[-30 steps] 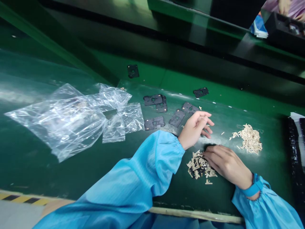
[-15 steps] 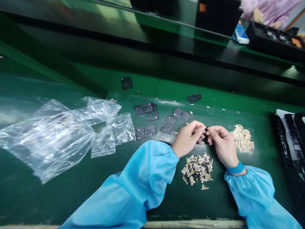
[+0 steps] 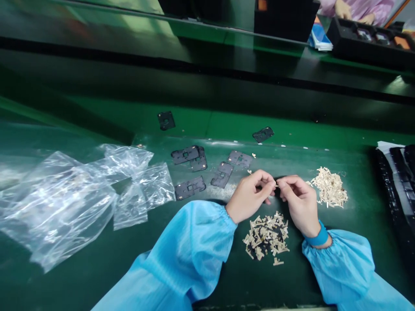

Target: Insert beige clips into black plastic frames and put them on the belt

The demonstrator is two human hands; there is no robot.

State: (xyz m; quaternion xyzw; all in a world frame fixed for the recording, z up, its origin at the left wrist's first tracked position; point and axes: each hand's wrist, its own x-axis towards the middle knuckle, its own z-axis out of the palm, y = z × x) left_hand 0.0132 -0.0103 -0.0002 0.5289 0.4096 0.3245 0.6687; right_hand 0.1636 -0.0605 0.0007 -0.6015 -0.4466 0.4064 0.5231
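My left hand and my right hand meet fingertip to fingertip over the green table. Between them they pinch a small part, dark with a pale bit; its shape is too small to make out. Just below the hands lies a pile of mixed cream and black pieces. A pile of cream pieces is to the right of my right hand. Flat black plates with cut-outs lie to the left of my left hand, some overlapping.
Clear plastic bags cover the left of the table. Black trays stand at the right edge. Beyond the raised ledge, a person's hands rest by a black box. Two more plates lie farther back.
The view has shifted a little, so the bags and plates appear lower and further left. Both hands still pinch the small part, which now shows less of its dark side.
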